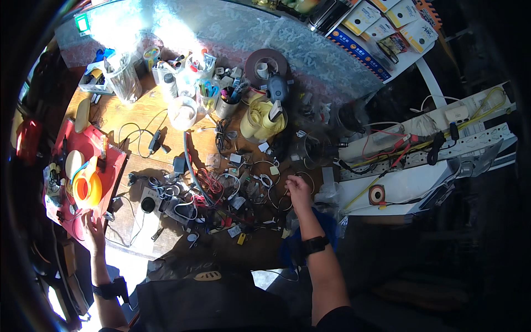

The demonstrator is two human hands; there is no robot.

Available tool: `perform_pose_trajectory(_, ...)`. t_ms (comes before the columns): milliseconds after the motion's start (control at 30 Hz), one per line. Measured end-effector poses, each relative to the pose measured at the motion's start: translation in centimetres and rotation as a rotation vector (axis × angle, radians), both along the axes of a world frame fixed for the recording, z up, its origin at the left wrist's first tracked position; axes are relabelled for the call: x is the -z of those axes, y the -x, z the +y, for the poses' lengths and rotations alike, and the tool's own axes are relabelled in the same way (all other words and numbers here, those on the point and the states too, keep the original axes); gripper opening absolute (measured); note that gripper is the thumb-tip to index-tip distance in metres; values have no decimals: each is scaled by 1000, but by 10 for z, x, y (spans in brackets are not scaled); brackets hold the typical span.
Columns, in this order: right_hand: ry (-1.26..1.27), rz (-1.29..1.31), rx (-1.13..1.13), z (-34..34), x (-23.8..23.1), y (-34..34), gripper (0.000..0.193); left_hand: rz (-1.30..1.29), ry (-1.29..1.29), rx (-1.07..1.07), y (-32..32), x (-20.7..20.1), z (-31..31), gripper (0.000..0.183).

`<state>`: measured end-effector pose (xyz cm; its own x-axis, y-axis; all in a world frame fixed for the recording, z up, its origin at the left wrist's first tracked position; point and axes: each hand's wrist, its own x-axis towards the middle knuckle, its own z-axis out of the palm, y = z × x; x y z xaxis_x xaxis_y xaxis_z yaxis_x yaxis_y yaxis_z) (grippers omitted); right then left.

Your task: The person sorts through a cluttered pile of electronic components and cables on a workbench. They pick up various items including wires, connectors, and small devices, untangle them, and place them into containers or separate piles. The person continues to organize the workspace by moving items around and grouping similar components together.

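Observation:
At the front edge of a red tray (113, 166) on the left, my left hand (94, 232) reaches forward with its fingers stretched and apart, touching or just beside the rim. An orange roll of tape (87, 188) lies in the tray ahead of it. My right hand (299, 195) is over the right side of the table, thumb and fingers pinched together. A thin, light cable (313, 182) loops out by its fingertips and seems to be held there. To its left spreads a heap of cables, with red wires (209, 185) and small adapters among them.
Cups of pens (209, 98), a clear jar (182, 113) and yellow tape rolls (260, 123) stand along the back. A grey tube (193, 166) crosses the heap. White power strips (426, 157) with cables run along the right. A white box (148, 206) lies front left.

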<state>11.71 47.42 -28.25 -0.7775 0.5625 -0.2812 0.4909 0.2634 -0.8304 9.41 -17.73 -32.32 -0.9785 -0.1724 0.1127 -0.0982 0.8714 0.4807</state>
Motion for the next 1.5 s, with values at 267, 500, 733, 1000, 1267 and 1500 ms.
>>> perform_pose_trajectory(267, -692, -510, -80, 1, 15, 141, 52, -173, -193, 310, -13, -43, 132, 22)
perform_pose_trajectory(500, -663, -572, 31, -3, 10, 175, 61, -385, -253, 401, -12, -42, 172, 12)
perform_pose_trajectory(733, -527, -178, 174, 4, 28, 149, 48, -442, -258, 471, -2, -43, 181, 9)
perform_pose_trajectory(1000, 1320, 628, 304, 9, -9, 46, 40, -415, -208, 531, -9, -52, 180, 12)
perform_pose_trajectory(1267, 1715, 733, -67, -33, -59, -13, 61, -416, -258, 753, 15, -104, 223, 16)
perform_pose_trajectory(1500, 1546, 544, -131, -93, -81, -39, 50, -393, -585, 1049, 32, -169, 311, 34)
